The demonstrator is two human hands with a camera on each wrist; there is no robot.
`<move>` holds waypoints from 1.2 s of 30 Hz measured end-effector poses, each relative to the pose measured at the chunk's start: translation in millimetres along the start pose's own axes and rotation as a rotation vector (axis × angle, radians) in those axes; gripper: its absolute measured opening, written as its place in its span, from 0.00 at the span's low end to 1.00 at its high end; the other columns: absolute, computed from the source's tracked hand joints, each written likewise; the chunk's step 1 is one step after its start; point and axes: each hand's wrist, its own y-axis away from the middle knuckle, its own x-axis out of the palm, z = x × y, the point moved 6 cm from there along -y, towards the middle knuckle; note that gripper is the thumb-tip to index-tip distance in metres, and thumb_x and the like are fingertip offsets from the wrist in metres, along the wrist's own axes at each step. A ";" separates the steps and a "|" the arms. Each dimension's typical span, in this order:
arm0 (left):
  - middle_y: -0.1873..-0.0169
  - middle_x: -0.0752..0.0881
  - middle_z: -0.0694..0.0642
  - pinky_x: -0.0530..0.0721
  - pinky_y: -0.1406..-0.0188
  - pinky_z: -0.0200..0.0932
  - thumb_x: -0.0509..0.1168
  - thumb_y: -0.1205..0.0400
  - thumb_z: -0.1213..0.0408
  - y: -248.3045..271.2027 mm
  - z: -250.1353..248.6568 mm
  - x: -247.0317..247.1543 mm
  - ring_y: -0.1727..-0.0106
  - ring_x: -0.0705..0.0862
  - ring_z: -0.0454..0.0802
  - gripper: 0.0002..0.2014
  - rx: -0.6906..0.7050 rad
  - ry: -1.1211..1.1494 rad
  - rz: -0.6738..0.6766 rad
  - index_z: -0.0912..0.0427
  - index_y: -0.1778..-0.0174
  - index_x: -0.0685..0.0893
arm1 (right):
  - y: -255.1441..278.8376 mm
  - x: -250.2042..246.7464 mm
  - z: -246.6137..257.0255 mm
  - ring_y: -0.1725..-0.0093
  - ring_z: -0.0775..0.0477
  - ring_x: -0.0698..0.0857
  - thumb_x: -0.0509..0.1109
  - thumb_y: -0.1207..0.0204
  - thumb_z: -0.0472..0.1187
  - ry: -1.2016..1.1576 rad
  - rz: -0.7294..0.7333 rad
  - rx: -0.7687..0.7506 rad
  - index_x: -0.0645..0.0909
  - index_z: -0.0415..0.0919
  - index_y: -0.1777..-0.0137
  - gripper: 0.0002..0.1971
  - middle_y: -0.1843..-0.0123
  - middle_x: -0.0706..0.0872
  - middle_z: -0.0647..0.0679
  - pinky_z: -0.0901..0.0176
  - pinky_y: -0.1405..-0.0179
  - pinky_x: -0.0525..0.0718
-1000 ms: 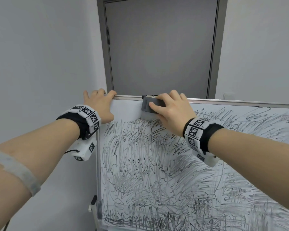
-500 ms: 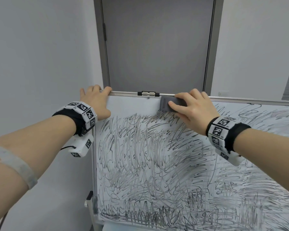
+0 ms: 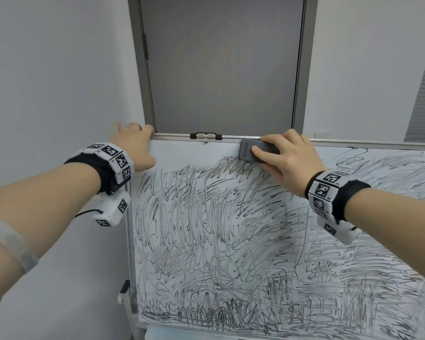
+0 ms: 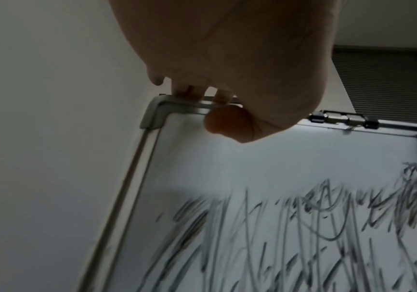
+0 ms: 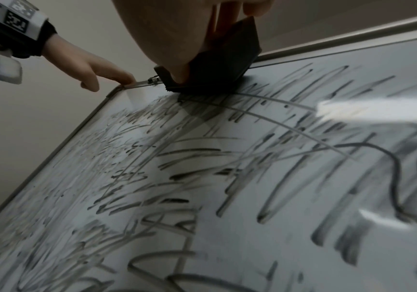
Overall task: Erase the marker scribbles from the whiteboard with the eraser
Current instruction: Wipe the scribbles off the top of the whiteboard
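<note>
**Q:** Head view: what is the status of the hands?
**A:** The left hand (image 3: 133,150) grips the whiteboard (image 3: 182,153) at its top-left corner, fingers curled over the rail. The right hand (image 3: 290,163) pinches the eraser (image 3: 252,149), which lies flat on the whiteboard just under its top edge, above the scribbles (image 3: 219,229).
**Q:** Left wrist view?
**A:** Fingers hook over the whiteboard's corner, and the thumb presses its face.
**Q:** Right wrist view?
**A:** Thumb and fingers clamp the eraser. Its pad touches the whiteboard where the scribbles begin.
</note>
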 end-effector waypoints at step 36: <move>0.56 0.85 0.57 0.85 0.55 0.54 0.63 0.29 0.70 -17.7 -162.1 -29.0 0.56 0.83 0.61 0.15 0.313 0.136 0.040 0.59 0.46 0.76 | 9.9 7.9 20.4 0.50 0.38 0.77 0.72 0.23 0.46 -0.077 0.035 -0.014 0.83 0.48 0.36 0.16 0.39 0.84 0.42 0.47 0.55 0.73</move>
